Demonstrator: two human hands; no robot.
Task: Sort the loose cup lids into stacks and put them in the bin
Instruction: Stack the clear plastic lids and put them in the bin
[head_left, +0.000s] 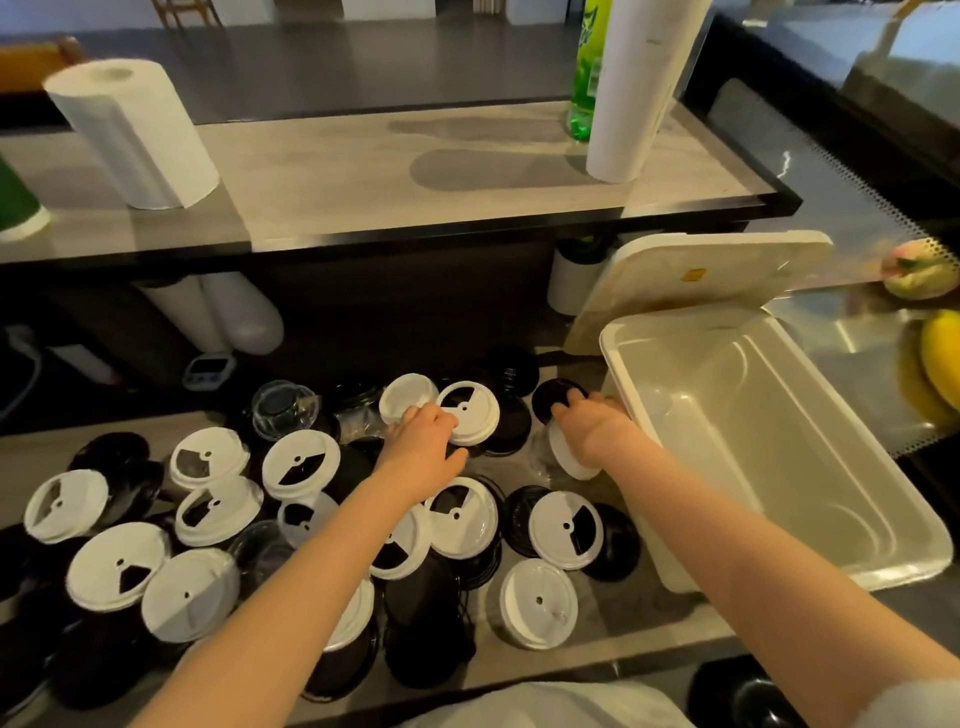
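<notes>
1. The right hand (592, 428) is curled over a short stack of white lids (574, 462). It holds the stack tilted on edge, right up against the near-left corner of the bin (753, 415). Its fingertips reach a black lid (556, 395) just behind.
2. The left hand (421, 441) is stretched out to two white ones sitting side by side, a plain lid (405, 395) and a slotted lid (475, 405). It's touching both, but honestly I can't tell if it's gripping either.
3. The bin is white plastic and sits at the right end of the lower counter (618, 618), with its cover (717, 270) tipped up behind it.
4. The loose lids (566, 527) are all over the counter left of the bin. They're white, black and a couple of clear ones (283, 408), overlapping in a messy pile under both forearms.
5. The shelf above has a paper towel roll (135, 130) and a green bottle (584, 78). There are bananas (940, 358) off to the right.
</notes>
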